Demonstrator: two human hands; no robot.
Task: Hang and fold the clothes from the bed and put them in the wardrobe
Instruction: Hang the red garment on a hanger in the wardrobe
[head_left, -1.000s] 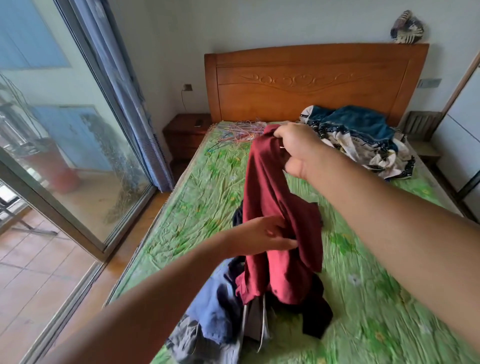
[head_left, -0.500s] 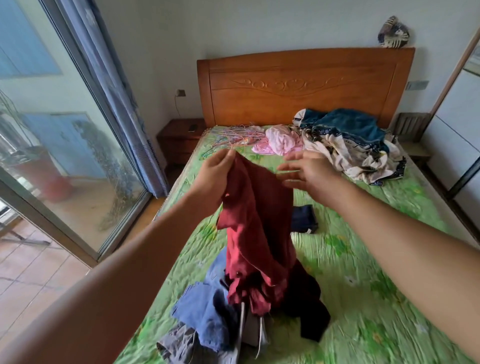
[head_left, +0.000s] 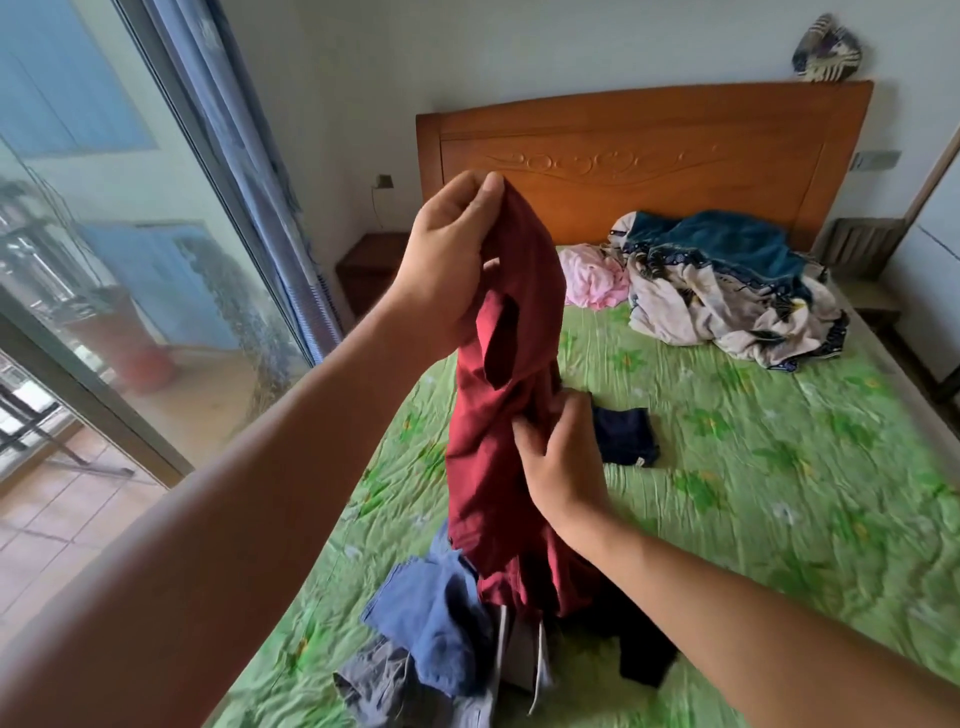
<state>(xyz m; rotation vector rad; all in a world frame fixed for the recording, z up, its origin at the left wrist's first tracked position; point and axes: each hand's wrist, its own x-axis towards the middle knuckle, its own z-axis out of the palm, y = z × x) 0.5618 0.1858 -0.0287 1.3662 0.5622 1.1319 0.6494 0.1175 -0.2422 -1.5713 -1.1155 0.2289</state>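
Observation:
A dark red garment (head_left: 493, 431) hangs bunched over the bed (head_left: 753, 493), which has a green flowered sheet. My left hand (head_left: 447, 260) pinches its top edge and holds it up. My right hand (head_left: 561, 457) grips the cloth lower down, at its right side. Under the garment lies a heap of clothes: a blue piece (head_left: 436, 623), a grey piece (head_left: 384, 686) and a black piece (head_left: 639, 644). A small folded dark navy item (head_left: 626, 434) rests flat on the sheet just right of the garment.
A pink cloth (head_left: 592, 275) and a crumpled cream and teal blanket (head_left: 727, 291) lie by the wooden headboard (head_left: 649, 156). A nightstand (head_left: 371, 265) stands left of the bed. Glass sliding doors (head_left: 130, 249) and a curtain (head_left: 244, 156) line the left side. A white wardrobe (head_left: 935, 249) stands at the right edge.
My left hand has risen with the top of the red garment. My right hand dropped from beside it and took hold of the cloth lower down. The view swung left.

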